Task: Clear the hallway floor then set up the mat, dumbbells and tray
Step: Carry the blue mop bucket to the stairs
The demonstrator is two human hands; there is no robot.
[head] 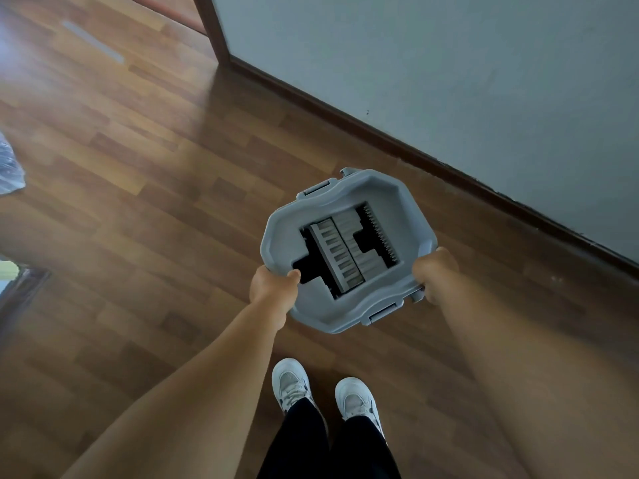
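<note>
1. Grey plastic mop bucket (377, 186) is seen from above, with its ribbed wringer insert showing in the dark opening. It is held out over the wooden floor (138, 167), ahead of the person's feet.
2. Both hands are clamped on the bucket, well apart on opposite sides. The left hand (273, 288) grips the near-left rim with its thumb hooked over the edge. The right hand (434, 271) grips the near-right rim, and its fingers are hidden beneath.
3. White shoes (290, 382) and black trousers show below the bucket.
4. A pale wall (449, 81) with a dark skirting board (380, 134) runs just beyond the bucket, to the right.
5. A crumpled clear plastic bag (8, 164) lies at the far left edge.
</note>
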